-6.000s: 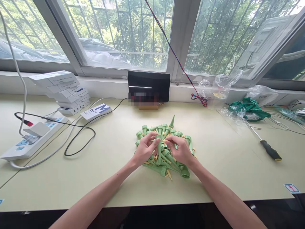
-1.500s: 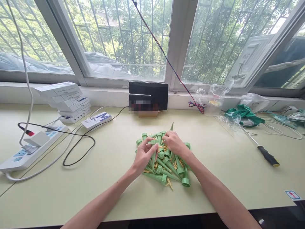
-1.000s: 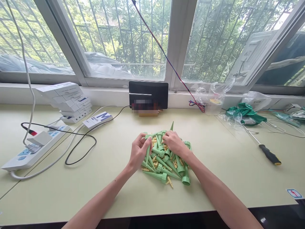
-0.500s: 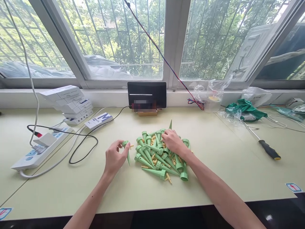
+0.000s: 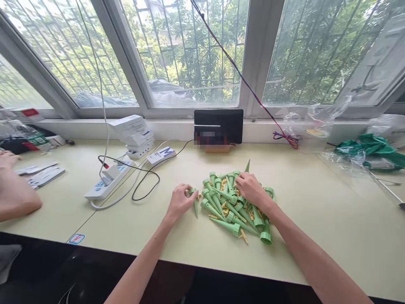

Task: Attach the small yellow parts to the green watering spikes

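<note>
My left hand (image 5: 180, 204) is closed on a green plastic watering spike (image 5: 195, 207), just left of the pile. The spike hangs point down, and a small yellow piece (image 5: 199, 196) sticks out sideways near its cap. My right hand (image 5: 251, 188) reaches into the far side of the pile with its fingers bent together; what they hold is hidden. The pile mixes green spikes (image 5: 229, 225), lying every way, with small yellow T-shaped pieces (image 5: 243, 236). Behind my right hand one spike (image 5: 247, 165) points upward.
A power strip (image 5: 109, 179), a white box (image 5: 160, 156) and stacked white boxes (image 5: 134, 135) stand left. A tablet (image 5: 218, 126) leans at the back. Green and clear plastic wrapping (image 5: 370, 152) and a screwdriver (image 5: 387, 190) lie right. Another person's arm (image 5: 19, 194) rests far left.
My left hand has carried the spike out of the pile to its left. My right hand stays at the pile. The view has swung left, bringing another person's arm into sight.
</note>
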Available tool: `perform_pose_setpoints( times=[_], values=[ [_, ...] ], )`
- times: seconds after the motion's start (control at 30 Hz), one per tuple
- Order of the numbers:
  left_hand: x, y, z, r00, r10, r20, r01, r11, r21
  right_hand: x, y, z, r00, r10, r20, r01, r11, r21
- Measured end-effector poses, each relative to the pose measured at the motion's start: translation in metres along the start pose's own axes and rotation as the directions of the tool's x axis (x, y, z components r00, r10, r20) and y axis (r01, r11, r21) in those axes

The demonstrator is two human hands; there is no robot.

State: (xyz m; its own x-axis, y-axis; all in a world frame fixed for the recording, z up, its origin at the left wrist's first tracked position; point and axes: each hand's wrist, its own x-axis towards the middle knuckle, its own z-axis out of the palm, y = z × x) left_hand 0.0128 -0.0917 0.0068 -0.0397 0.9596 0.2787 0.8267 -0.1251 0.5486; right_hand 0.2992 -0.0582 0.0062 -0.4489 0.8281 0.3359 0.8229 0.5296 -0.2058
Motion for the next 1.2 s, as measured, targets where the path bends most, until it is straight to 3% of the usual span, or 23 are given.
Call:
perform_pose_setpoints(
  times=[0.23,0.37,0.5,0.6,0.8,1.2],
  values=[
    [0.025,-0.005,-0.014,0.997,-0.073,0.023,0.076,0.984,-0.161,0.0,0.0,0.0,1.0,0.007,0.01,-0.007,1.0,0.005],
    [0.047,-0.015,-0.024,0.999,-0.006,0.051,0.017,0.978,-0.207,0.0,0.001,0.001,1.0,0.005,0.005,-0.005,1.0,0.001],
    [0.047,-0.026,-0.021,0.99,0.114,0.083,-0.088,0.961,-0.261,0.0,0.002,0.001,1.0,-0.001,-0.001,0.001,1.0,0.003],
    [0.041,-0.03,-0.016,0.971,0.171,0.168,-0.124,0.958,-0.258,0.0,0.001,-0.001,1.0,-0.002,-0.002,0.002,1.0,0.0],
    [0.038,-0.025,-0.02,0.884,0.28,0.374,-0.198,0.949,-0.244,-0.001,0.001,-0.003,1.0,0.006,-0.002,-0.006,1.0,0.007],
    [0.035,-0.024,-0.031,0.822,0.306,0.481,-0.193,0.943,-0.271,0.0,0.001,-0.004,0.991,0.024,-0.13,-0.007,0.992,0.127]
  ],
)
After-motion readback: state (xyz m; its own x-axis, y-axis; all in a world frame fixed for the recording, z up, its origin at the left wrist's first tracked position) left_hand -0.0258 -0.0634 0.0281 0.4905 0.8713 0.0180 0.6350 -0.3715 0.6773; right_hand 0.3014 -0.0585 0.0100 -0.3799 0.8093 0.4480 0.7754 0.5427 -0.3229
